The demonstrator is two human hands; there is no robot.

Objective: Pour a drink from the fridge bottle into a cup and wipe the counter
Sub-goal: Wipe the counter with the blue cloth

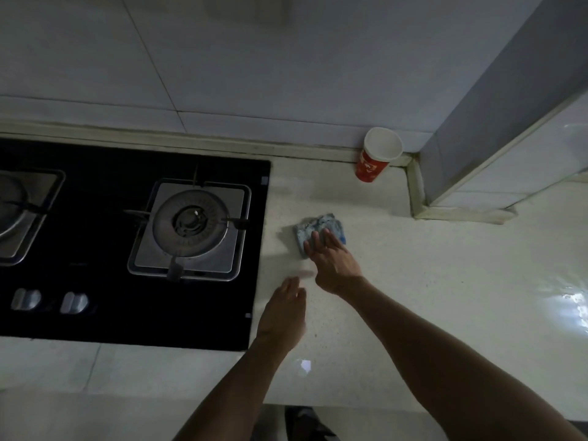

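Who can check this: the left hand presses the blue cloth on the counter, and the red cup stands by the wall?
Wrong hand. In the head view the right hand presses the blue cloth on the counter, and the red cup stands by the wall.

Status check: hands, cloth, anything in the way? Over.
Right hand flat on blue cloth, on counter. Left hand open, empty. Red cup upright at rear, apart from cloth.

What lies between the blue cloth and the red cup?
Nothing; the head view shows bare counter from blue cloth to red cup.
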